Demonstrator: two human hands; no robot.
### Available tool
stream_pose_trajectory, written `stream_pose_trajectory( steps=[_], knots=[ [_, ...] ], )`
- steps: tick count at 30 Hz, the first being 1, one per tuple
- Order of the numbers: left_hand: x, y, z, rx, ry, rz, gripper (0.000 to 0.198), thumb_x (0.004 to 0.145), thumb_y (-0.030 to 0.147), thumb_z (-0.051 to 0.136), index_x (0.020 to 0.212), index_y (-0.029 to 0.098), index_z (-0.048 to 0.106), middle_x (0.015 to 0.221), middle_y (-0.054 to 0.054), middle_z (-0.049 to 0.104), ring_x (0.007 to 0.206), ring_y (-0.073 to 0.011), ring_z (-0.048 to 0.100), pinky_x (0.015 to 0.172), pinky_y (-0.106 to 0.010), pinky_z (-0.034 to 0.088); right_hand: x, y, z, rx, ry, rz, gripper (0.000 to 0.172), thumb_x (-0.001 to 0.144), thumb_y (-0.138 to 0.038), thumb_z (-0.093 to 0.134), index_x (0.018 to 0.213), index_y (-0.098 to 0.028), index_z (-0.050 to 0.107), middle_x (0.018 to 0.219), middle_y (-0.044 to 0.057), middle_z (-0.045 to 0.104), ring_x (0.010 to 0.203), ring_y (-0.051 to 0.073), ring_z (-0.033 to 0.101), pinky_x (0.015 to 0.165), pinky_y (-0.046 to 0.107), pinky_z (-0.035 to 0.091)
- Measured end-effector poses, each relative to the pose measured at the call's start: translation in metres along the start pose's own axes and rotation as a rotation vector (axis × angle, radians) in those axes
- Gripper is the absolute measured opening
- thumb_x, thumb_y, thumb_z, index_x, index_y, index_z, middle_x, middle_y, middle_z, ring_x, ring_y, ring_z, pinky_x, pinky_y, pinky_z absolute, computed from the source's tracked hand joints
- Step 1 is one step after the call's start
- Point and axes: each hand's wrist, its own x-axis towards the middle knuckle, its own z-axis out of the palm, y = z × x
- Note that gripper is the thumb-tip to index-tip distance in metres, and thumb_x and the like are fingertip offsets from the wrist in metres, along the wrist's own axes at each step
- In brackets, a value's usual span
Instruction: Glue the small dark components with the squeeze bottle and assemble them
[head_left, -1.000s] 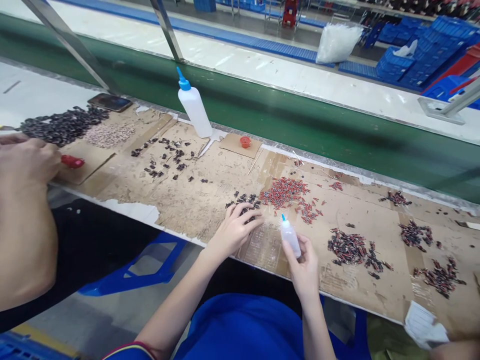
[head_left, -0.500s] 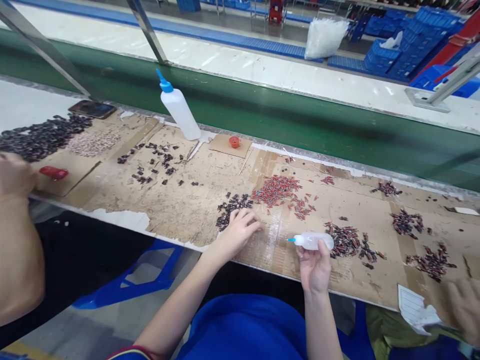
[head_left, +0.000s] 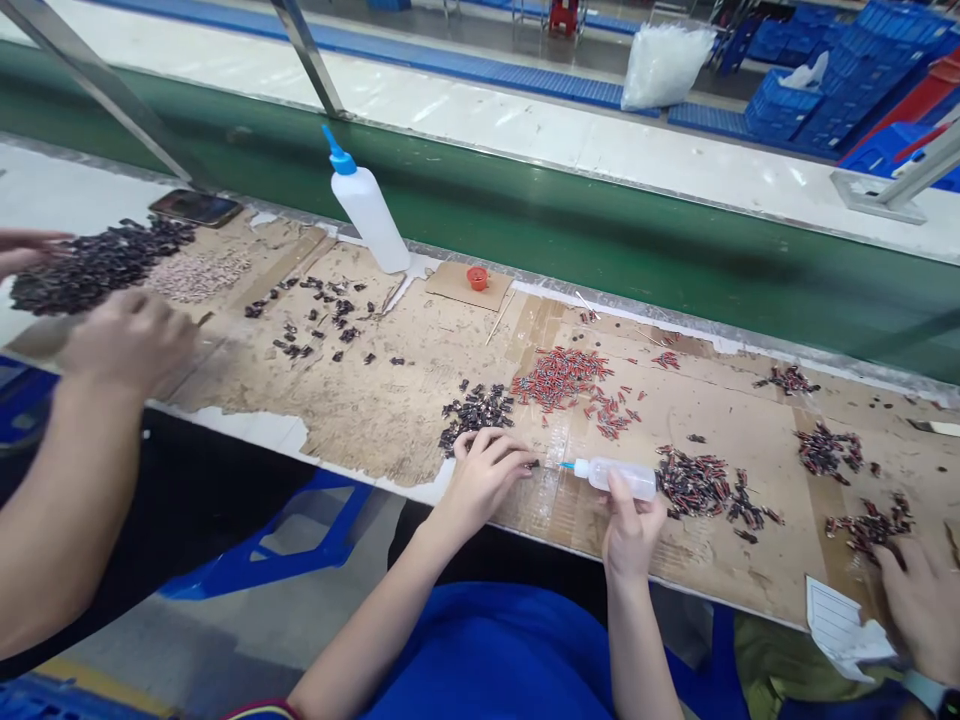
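Observation:
My right hand (head_left: 634, 525) is closed around a small translucent squeeze bottle (head_left: 624, 479) with a thin blue tip. The bottle lies nearly level, its tip pointing left toward my left hand (head_left: 486, 478). Between the fingertips of that hand I pinch a small black part (head_left: 532, 463), a short gap from the tip. Just behind my left hand is a pile of small black parts (head_left: 476, 412). Farther back lies a heap of small red-and-silver pieces (head_left: 561, 375). To the right of the bottle sit joined black-and-red pieces (head_left: 691, 482).
Cardboard (head_left: 360, 420) covers the bench. A large white bottle (head_left: 373, 215) and a red cap (head_left: 477, 278) stand at the back. A co-worker's hand (head_left: 127, 340) is at the left, another person's hand (head_left: 919, 600) at the right. A green belt (head_left: 525, 200) runs behind.
My right hand has turned over and brought the bottle's tip left, closer to my left hand. A black part now shows in my left fingertips. The co-workers' hands have moved over their piles.

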Motion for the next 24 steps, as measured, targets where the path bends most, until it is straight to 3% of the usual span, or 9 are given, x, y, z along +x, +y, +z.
stream_pose_trajectory(
  steps=[7, 24],
  knots=[
    [-0.001, -0.002, 0.008, -0.095, 0.044, -0.067, 0.011, 0.090, 0.022, 0.061, 0.096, 0.026, 0.069, 0.088, -0.002, 0.077, 0.093, -0.0210, 0.064, 0.089, -0.040, 0.029, -0.002, -0.002, 0.014, -0.148, -0.064, -0.063, 0.031, 0.066, -0.044, 0.074, 0.065, -0.015, 0.066, 0.063, 0.005, 0.070, 0.059, 0.019, 0.065, 0.058, 0.030, 0.051],
    [0.001, 0.000, 0.006, -0.218, -0.009, -0.210, 0.011, 0.083, 0.020, 0.068, 0.093, 0.025, 0.066, 0.083, 0.001, 0.078, 0.088, -0.0196, 0.069, 0.093, -0.042, 0.028, 0.001, -0.003, 0.016, -0.289, -0.144, -0.065, 0.031, 0.068, -0.045, 0.071, 0.064, -0.015, 0.067, 0.061, 0.004, 0.069, 0.056, 0.018, 0.063, 0.054, 0.028, 0.050]
  ],
)
